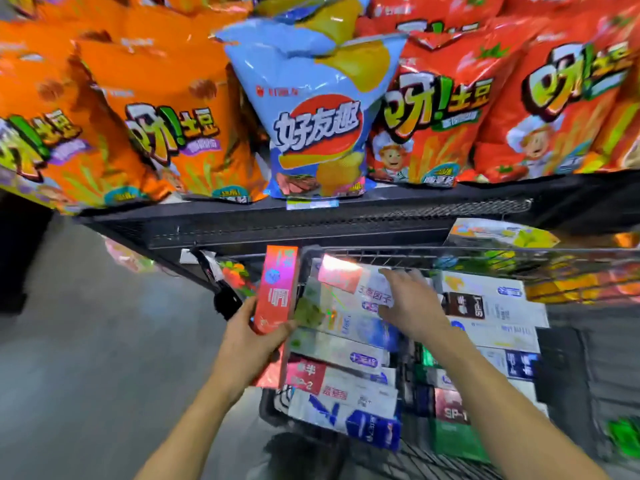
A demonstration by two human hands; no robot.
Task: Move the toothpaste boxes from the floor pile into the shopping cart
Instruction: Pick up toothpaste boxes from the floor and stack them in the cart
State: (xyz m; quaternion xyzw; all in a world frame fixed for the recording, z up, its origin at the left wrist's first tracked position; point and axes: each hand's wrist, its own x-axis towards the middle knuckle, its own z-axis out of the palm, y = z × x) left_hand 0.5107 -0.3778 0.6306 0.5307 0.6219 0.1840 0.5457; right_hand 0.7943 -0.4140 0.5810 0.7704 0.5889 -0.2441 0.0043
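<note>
two hands up: my left hand [254, 336] grips one red toothpaste box [277, 289] upright at the near-left edge of the shopping cart [450, 252]. my right hand [405, 303], fingers flat, presses on a pink-and-white box [349, 280] atop the stack inside. i count roughly a dozen boxes in two rows in the cart. one blue chip bag [315, 116] sits on the shelf [277, 220] above.

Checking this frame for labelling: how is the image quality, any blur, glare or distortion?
Head view: motion blur smears the frame edges and the toothpaste boxes in the shopping cart; glare whitens the box under the right hand; wide-angle bending curves the shelf; the red box in the left hand stays readable.
</note>
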